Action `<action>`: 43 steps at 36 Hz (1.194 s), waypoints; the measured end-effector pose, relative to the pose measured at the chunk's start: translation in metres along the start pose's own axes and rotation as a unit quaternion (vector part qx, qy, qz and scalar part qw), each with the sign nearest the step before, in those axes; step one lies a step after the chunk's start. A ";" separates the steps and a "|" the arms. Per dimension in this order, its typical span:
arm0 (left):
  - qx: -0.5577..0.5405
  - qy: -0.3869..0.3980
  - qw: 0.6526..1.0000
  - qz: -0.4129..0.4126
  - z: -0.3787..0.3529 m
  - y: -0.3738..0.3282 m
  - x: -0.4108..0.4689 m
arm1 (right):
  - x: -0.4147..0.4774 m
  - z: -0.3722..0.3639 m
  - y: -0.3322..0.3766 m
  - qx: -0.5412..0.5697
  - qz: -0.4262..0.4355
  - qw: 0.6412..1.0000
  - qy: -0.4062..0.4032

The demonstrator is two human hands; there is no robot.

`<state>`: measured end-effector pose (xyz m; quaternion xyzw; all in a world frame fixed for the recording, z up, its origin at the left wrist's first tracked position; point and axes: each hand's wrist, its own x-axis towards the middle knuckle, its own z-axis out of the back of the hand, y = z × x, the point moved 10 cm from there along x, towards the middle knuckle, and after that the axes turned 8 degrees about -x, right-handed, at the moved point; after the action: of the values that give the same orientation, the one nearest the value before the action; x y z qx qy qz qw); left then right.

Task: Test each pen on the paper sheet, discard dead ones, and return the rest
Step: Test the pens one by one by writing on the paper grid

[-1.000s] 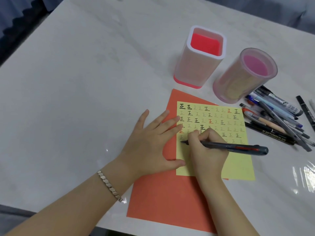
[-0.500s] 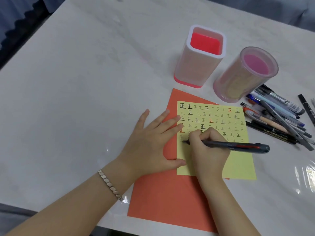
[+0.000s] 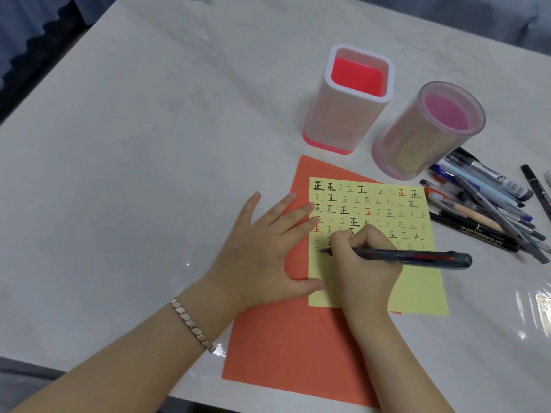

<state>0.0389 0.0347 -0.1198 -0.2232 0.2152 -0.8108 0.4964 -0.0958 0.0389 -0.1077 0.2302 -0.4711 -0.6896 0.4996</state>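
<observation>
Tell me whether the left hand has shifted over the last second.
No. Against the yellow sheet, the left hand lies where it did: fingertips on the sheet's left edge, thumb near its lower left corner.

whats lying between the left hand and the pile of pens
Head view: the yellow sheet, with the right hand gripping a dark pen on it.

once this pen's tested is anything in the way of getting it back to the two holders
Nothing visible does. The pen in the right hand touches the yellow sheet; only flat paper lies between it and the square holder and round holder. The loose pens lie off to the right.
</observation>
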 end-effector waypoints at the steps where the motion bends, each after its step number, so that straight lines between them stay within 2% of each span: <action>1: -0.001 0.000 1.000 0.000 0.000 0.000 0.000 | 0.000 0.000 0.000 0.001 0.000 1.000 -0.001; 29: -0.006 -0.009 1.000 -0.006 0.002 -0.002 0.000 | 0.000 -0.004 0.001 -0.005 -0.007 1.000 0.022; 40: 0.002 0.006 1.000 0.001 0.000 0.000 0.000 | 0.004 0.015 -0.011 0.043 -0.069 0.996 -0.031; 43: 0.007 0.011 1.000 0.002 0.000 0.000 0.000 | 0.006 0.023 -0.015 0.079 -0.094 0.992 -0.014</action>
<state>0.0388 0.0348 -0.1196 -0.2099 0.2152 -0.8140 0.4970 -0.1239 0.0439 -0.1098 0.3028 -0.5076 -0.6970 0.4061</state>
